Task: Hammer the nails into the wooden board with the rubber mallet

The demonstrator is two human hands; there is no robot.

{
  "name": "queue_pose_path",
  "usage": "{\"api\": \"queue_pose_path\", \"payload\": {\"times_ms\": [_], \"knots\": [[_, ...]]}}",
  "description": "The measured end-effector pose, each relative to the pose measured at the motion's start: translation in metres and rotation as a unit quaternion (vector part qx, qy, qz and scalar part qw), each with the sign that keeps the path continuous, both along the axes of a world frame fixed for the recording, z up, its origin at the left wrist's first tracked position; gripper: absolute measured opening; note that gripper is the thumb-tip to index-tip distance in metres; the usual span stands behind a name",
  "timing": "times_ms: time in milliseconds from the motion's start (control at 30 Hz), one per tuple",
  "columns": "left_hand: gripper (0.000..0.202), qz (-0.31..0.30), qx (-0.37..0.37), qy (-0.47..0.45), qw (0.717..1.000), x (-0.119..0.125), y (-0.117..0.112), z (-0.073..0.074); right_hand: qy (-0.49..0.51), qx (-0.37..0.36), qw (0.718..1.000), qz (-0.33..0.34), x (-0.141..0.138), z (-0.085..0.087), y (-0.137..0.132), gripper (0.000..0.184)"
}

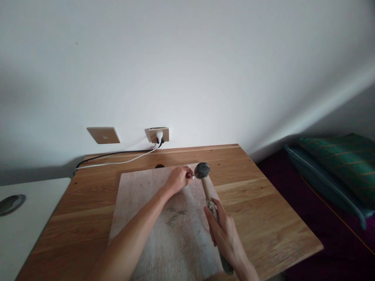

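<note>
My left hand (179, 179) rests near the far edge of a pale, worn wooden board (131, 218), its fingers pinched on what looks like a small nail, mostly hidden by the fingertips. My right hand (224, 230) is wrapped round the handle of a hammer (206, 188) with a dark, rounded head. That head is just right of my left fingertips; I cannot tell whether it touches anything. A small heap of thin dark pieces, apparently nails (175, 214), lies mid-board. Several dark dots (149, 182) form a row left of my left hand.
Under the board is a wooden table (263, 210) against a white wall. White and black cables (123, 161) run along its back to a wall socket (158, 135). A white surface (32, 226) stands at the left. Green and blue cushions (336, 168) lie on purple cloth at the right.
</note>
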State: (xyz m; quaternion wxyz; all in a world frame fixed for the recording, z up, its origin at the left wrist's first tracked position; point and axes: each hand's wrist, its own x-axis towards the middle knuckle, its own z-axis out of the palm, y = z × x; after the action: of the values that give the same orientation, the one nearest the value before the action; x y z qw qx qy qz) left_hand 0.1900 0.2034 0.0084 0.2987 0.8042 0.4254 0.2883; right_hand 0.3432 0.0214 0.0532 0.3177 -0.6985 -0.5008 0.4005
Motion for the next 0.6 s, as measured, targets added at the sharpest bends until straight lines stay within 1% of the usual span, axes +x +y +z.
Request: {"api": "queue_pose_path", "payload": {"times_ms": [100, 200, 300, 367, 433, 500, 533, 600], "knots": [[0.020, 0.000, 0.001, -0.001, 1.000, 0.000, 0.000, 0.000, 0.004, -0.010, 1.000, -0.002, 0.001, 0.003, 0.002, 0.057], [0.018, 0.000, 0.001, -0.001, 1.000, -0.001, 0.000, -0.002, 0.035, -0.012, 0.999, 0.001, 0.003, 0.001, 0.000, 0.057], [0.019, 0.003, -0.001, -0.001, 1.000, -0.002, -0.001, -0.005, 0.059, 0.004, 0.998, -0.027, 0.006, -0.006, -0.009, 0.059], [0.017, 0.005, -0.003, 0.000, 1.000, -0.001, 0.000, -0.007, 0.057, -0.004, 0.998, -0.041, 0.011, -0.012, -0.017, 0.063], [0.016, 0.010, -0.004, 0.001, 1.000, 0.001, 0.000, -0.007, 0.044, -0.022, 0.998, -0.040, 0.015, -0.018, -0.023, 0.066], [0.020, 0.015, -0.004, 0.001, 1.000, 0.000, 0.000, -0.003, 0.023, -0.031, 0.999, -0.029, 0.019, -0.020, -0.026, 0.065], [0.024, 0.014, -0.004, -0.001, 1.000, -0.002, 0.000, 0.001, 0.013, -0.031, 0.999, -0.023, 0.021, -0.021, -0.026, 0.064], [0.028, -0.007, 0.003, -0.005, 1.000, -0.012, -0.006, 0.014, 0.000, -0.030, 0.999, -0.018, 0.022, -0.021, -0.025, 0.061]]}}
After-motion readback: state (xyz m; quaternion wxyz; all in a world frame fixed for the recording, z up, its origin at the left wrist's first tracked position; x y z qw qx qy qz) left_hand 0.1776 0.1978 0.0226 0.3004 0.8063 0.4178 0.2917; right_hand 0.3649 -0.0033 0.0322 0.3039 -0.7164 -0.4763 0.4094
